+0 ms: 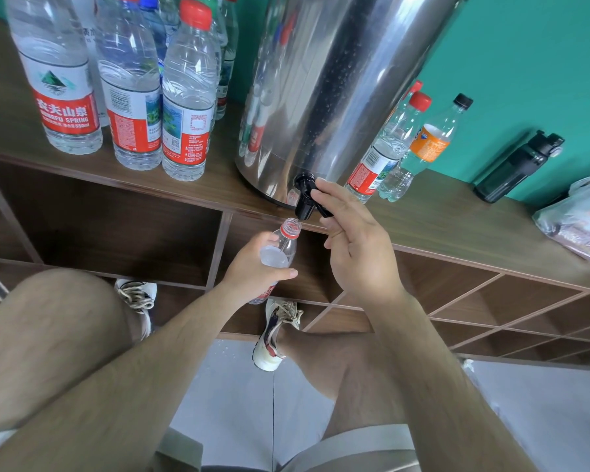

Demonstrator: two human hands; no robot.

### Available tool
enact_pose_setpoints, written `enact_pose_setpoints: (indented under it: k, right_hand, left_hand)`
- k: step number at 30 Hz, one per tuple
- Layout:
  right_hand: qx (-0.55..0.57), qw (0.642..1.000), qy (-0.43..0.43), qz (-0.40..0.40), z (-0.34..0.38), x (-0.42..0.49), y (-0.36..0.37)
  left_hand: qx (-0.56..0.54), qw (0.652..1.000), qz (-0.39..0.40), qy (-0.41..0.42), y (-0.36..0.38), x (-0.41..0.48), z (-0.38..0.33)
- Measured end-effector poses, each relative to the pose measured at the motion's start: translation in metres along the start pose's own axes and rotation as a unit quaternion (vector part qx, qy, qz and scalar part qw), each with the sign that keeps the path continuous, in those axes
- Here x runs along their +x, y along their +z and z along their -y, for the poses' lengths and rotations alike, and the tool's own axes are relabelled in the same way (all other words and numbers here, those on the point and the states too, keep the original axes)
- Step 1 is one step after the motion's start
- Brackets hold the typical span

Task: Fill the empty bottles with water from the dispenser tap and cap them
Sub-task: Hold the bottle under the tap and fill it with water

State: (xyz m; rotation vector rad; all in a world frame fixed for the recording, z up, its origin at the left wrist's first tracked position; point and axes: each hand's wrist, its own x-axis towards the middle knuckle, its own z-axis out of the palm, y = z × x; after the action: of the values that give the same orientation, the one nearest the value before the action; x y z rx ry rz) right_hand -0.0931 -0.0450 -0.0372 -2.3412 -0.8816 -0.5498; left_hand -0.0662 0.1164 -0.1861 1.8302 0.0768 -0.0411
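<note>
Under the black tap (305, 198) of the steel water dispenser (324, 93) I hold an uncapped clear bottle (280, 253) in my left hand (252, 267), fingers wrapped closed around its shoulder and body, thumb across the front. My right hand (351, 247) is up at the tap, forefinger and thumb pinched on its black lever (322, 207), the other fingers loosely curled. I cannot make out a stream of water, so I cannot tell whether it is flowing yet.

The bottle's mouth (292, 226) sits just below the spout and a little to its left, close but not touching. Its long axis runs from the base, hidden down near my wrist, up to the mouth, leaning slightly toward the tap, with the mouth pointing up at the spout.

To do this well, I judge I should bring the mouth squarely under the spout, keep the bottle near upright, and open the lever gently, because the neck is narrow and any offset would send water down the outside onto the wooden shelf edge (184, 195). I should grip without squeezing, since thin plastic buckles, and close the lever before the water reaches the neck. Capped bottles (188, 97) stand to the left on the shelf top.
</note>
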Motion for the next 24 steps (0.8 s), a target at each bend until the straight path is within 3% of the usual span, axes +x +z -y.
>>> enact_pose_setpoints:
  k: [24]
  right_hand:
    - [-0.004, 1.000, -0.002, -0.002, -0.0040, 0.0001, 0.0017]
  left_hand:
    - [0.005, 1.000, 0.000, -0.003, -0.0004, -0.0022, -0.0046]
